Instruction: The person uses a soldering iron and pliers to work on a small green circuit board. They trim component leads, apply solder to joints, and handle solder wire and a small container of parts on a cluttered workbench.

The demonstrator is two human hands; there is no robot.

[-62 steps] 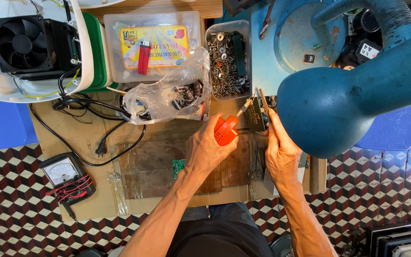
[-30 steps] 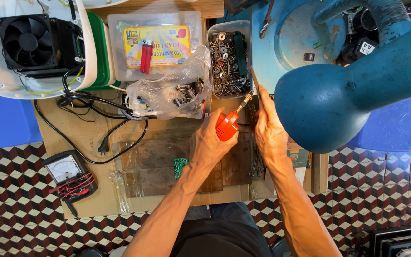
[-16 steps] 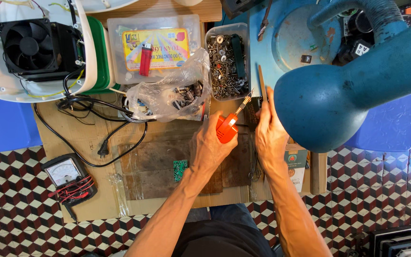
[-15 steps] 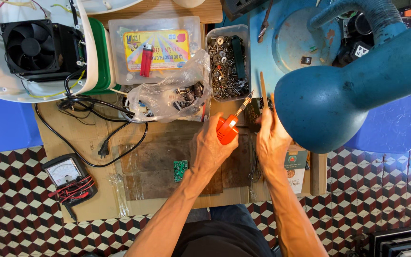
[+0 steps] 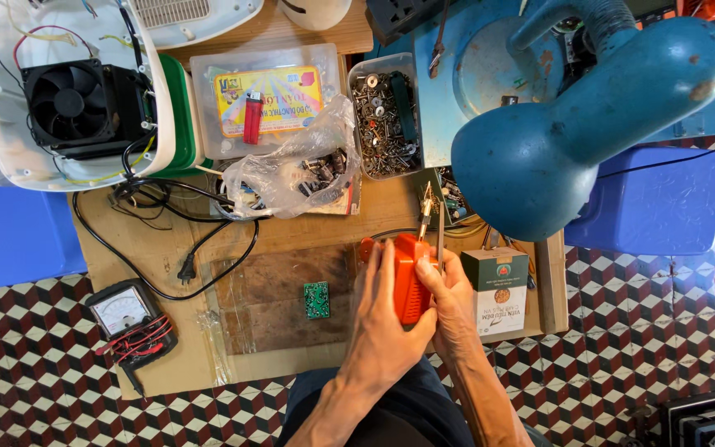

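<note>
My left hand (image 5: 386,319) grips an orange soldering tool (image 5: 410,275) with its metal tip pointing away from me toward the blue lamp. Beside it, my right hand (image 5: 454,304) holds a thin metal rod or wire (image 5: 441,235) upright against the tool, thumb on the orange body. Both hands hover over the brown work mat (image 5: 279,290), close to my body. A small green circuit board (image 5: 317,300) lies on the mat left of my left hand.
A big blue desk lamp (image 5: 577,136) hangs over the right. Behind are a tray of screws (image 5: 381,116), a plastic bag of parts (image 5: 291,170), a red lighter (image 5: 252,117) on a clear box, and an open white appliance with fan (image 5: 72,103). A multimeter (image 5: 126,314), black cord (image 5: 184,269) and small carton (image 5: 498,290) lie nearby.
Both hands have drawn back toward me with the orange tool, away from the screw tray; the right hand now pinches the thin rod against it.
</note>
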